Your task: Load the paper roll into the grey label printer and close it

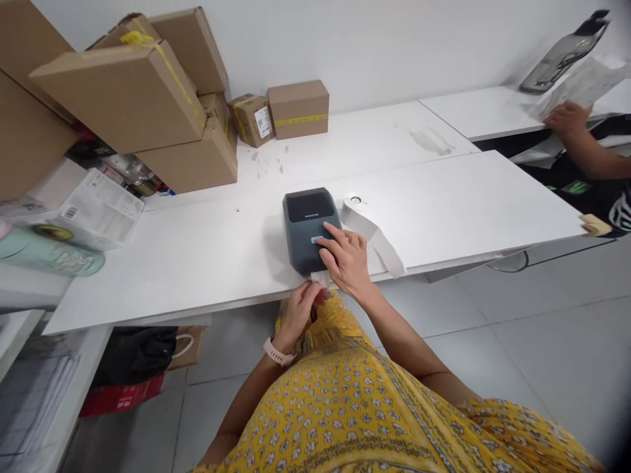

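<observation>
A dark grey label printer (302, 244) stands near the front edge of the white table. My right hand (346, 257) rests over its right side with fingers apart, one fingertip at the light button on its top. At the printer's front end, my left hand (298, 307) pinches a small white paper strip (320, 278) that comes out there. A longer white strip (377, 240) lies curled on the table to the right of the printer, its end at the table edge. Beside that strip's far end is a small round blue-rimmed item (355, 200).
Cardboard boxes (133, 98) are stacked at the back left, with two small boxes (299, 110) beside them. A mint bottle (54, 253) lies at the left on the white table (197, 263). At the right, another person's hand (569, 120) holds a white package near a grey bottle (562, 59).
</observation>
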